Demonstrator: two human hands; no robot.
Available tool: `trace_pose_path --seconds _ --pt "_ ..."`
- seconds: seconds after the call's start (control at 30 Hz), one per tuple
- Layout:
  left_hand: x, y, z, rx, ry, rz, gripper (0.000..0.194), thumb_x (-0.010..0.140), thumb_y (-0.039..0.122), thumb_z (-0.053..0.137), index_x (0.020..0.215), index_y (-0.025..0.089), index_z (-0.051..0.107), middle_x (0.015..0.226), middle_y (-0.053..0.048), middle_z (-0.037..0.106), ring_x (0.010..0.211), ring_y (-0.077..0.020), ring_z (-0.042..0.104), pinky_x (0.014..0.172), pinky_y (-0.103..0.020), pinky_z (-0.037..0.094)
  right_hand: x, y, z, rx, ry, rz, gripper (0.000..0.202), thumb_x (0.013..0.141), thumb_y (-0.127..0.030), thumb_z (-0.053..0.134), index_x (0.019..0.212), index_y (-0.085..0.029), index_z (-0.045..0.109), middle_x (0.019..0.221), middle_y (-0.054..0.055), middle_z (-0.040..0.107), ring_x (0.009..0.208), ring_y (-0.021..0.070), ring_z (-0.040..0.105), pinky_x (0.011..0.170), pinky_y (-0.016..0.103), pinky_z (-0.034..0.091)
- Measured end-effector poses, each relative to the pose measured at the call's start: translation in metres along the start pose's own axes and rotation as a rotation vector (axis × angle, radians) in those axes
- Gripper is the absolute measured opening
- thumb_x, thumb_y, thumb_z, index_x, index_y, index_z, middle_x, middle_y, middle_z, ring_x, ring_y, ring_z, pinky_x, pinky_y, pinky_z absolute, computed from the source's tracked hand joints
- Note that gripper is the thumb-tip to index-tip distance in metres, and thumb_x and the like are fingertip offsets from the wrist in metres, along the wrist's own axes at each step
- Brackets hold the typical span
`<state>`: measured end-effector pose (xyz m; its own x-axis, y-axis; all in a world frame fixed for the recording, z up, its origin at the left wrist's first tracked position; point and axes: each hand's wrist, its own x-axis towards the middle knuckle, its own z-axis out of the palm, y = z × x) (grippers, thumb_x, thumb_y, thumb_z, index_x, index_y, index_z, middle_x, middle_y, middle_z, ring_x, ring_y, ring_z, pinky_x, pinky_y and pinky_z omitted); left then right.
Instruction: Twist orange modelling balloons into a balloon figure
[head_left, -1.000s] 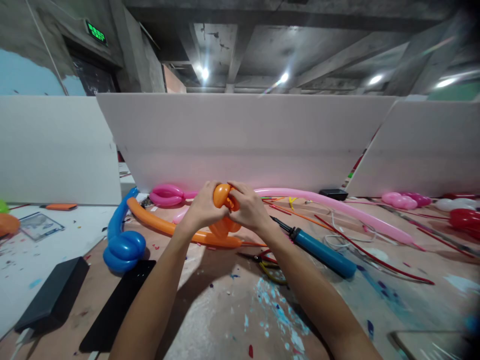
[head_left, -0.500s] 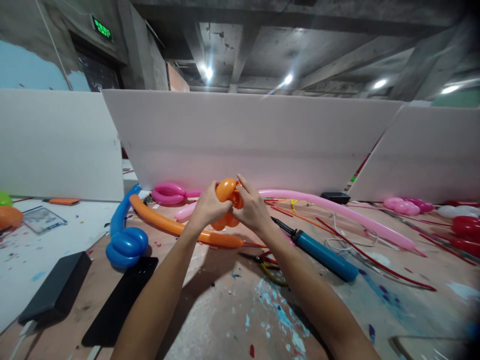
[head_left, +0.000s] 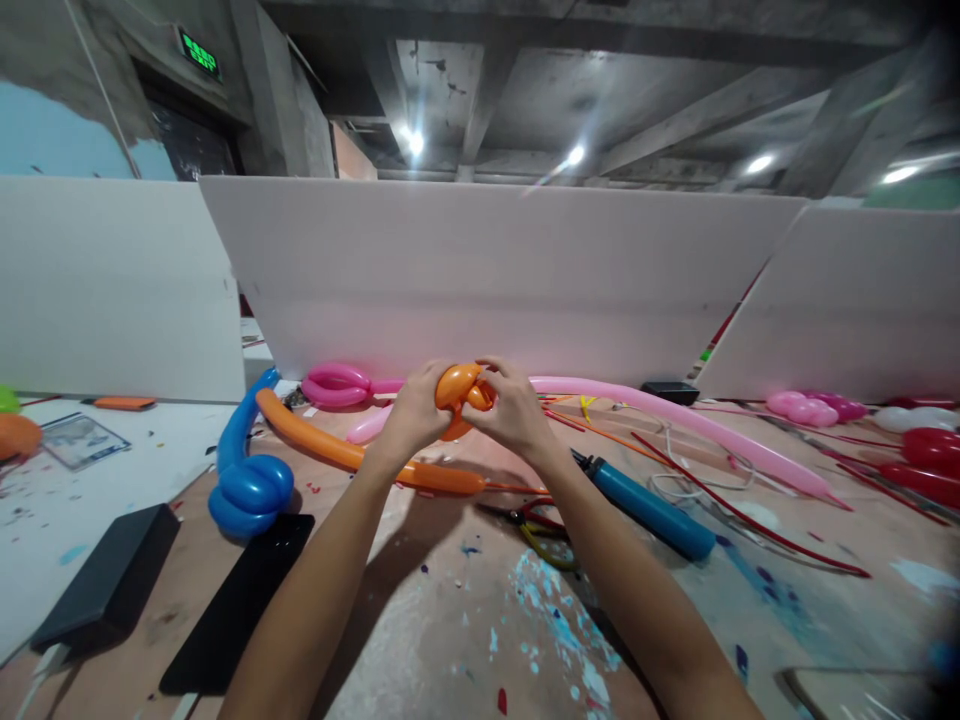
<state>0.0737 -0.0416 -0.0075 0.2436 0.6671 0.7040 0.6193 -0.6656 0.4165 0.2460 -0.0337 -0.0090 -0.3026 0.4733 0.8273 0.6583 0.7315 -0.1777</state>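
Between my two hands is a twisted orange balloon point(head_left: 456, 384) with rounded bubbles, held above the table. My left hand point(head_left: 418, 410) closes round its left side, and my right hand point(head_left: 514, 402) pinches it from the right; the fingertips are partly hidden behind the bubbles. Below and to the left lies a long orange balloon point(head_left: 315, 440). A blue balloon point(head_left: 253, 494) with a knotted, bulging end rests farther left. Behind the hands stretch a magenta looped balloon point(head_left: 335, 386) and a long pink balloon point(head_left: 675, 418).
Scissors point(head_left: 551, 552) lie under my right forearm, beside a blue hand pump point(head_left: 656, 510). A black phone point(head_left: 238, 610) and a dark power bank point(head_left: 112, 575) with cables are at the left. White panels point(head_left: 495, 280) stand along the back. Red and pink balloons point(head_left: 930, 452) lie far right.
Both hands have turned the twisted orange balloon a little, and the right hand has shifted slightly right. Its lower bubbles show less now. The things on the table lie as before.
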Motion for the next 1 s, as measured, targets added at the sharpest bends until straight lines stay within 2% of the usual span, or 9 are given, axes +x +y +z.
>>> trace_pose_path --seconds 0.1,0.2,0.37,0.47,0.6,0.73,0.83,0.9,1.0 --pt "0.0 -0.002 0.004 0.09 0.074 0.005 0.06 0.064 0.003 0.054 0.123 0.015 0.056 0.129 -0.012 0.059 0.12 -0.0257 0.054 0.105 -0.04 0.042 0.001 -0.004 -0.002 -0.033 0.045 0.042 0.021 0.066 -0.031 0.069 0.081 -0.016 0.067 0.111 0.015 0.062 0.097 0.0282 0.058 0.088 0.042 0.048" --pt "0.001 -0.006 0.005 0.189 0.126 -0.005 0.059 0.065 0.001 0.055 0.121 0.017 0.058 0.13 -0.011 0.059 0.121 -0.0259 0.054 0.107 -0.041 0.041 0.002 -0.005 -0.005 0.097 0.006 0.135 0.017 0.067 -0.027 0.066 0.081 -0.017 0.066 0.1 0.01 0.065 0.083 0.0212 0.061 0.076 0.033 0.049" --pt "0.001 -0.013 -0.004 0.165 0.1 0.007 0.059 0.067 0.0 0.054 0.123 0.02 0.059 0.126 -0.008 0.063 0.117 -0.0223 0.057 0.104 -0.037 0.044 0.003 0.0 -0.013 0.199 -0.063 0.23 0.018 0.07 -0.029 0.064 0.082 -0.016 0.064 0.071 0.002 0.063 0.065 0.0148 0.055 0.061 0.026 0.041" --pt "0.001 -0.02 -0.011 0.139 0.093 0.088 0.061 0.068 0.001 0.054 0.126 0.021 0.057 0.131 -0.007 0.06 0.121 -0.0212 0.055 0.106 -0.038 0.042 0.005 0.002 -0.018 0.264 -0.088 0.277 0.014 0.071 -0.028 0.062 0.078 -0.016 0.063 0.067 0.0 0.061 0.062 0.0133 0.052 0.058 0.025 0.039" --pt "0.0 -0.029 -0.017 0.196 0.074 0.224 0.066 0.068 0.001 0.053 0.13 0.023 0.054 0.14 -0.007 0.052 0.131 -0.0227 0.045 0.112 -0.045 0.035 0.006 0.004 -0.022 0.415 -0.154 0.354 0.013 0.072 -0.027 0.057 0.074 -0.016 0.061 0.065 -0.001 0.057 0.06 0.0127 0.05 0.056 0.025 0.038" --pt "-0.002 -0.032 -0.019 0.225 0.117 0.191 0.066 0.069 0.001 0.051 0.131 0.024 0.053 0.141 -0.006 0.052 0.131 -0.0227 0.045 0.111 -0.043 0.036 0.006 0.002 -0.023 0.542 -0.241 0.358 0.011 0.067 -0.025 0.06 0.075 -0.017 0.059 0.068 -0.002 0.057 0.062 0.0123 0.051 0.056 0.024 0.042" --pt "-0.003 -0.029 -0.016 0.218 0.17 0.141 0.064 0.07 0.002 0.05 0.129 0.023 0.053 0.137 -0.007 0.054 0.128 -0.0227 0.047 0.109 -0.041 0.037 0.006 -0.002 -0.023 0.748 -0.27 0.414 0.017 0.066 -0.027 0.064 0.078 -0.018 0.056 0.073 -0.001 0.059 0.065 0.0137 0.057 0.057 0.026 0.049" --pt "-0.003 -0.024 -0.015 0.17 0.141 0.139 0.066 0.068 0.002 0.051 0.131 0.022 0.05 0.136 -0.008 0.054 0.127 -0.0235 0.047 0.109 -0.042 0.037 0.006 -0.002 -0.022 0.881 -0.254 0.495 0.023 0.066 -0.032 0.066 0.08 -0.019 0.053 0.073 0.0 0.061 0.064 0.0151 0.061 0.056 0.029 0.053" --pt "-0.003 -0.011 -0.016 -0.026 -0.024 0.166 0.079 0.068 0.005 0.054 0.142 0.021 0.035 0.141 -0.011 0.047 0.128 -0.0239 0.046 0.108 -0.041 0.038 0.008 0.002 -0.021 0.959 -0.146 0.572 0.024 0.069 -0.036 0.065 0.079 -0.019 0.051 0.066 -0.002 0.059 0.055 0.0137 0.06 0.053 0.03 0.054"
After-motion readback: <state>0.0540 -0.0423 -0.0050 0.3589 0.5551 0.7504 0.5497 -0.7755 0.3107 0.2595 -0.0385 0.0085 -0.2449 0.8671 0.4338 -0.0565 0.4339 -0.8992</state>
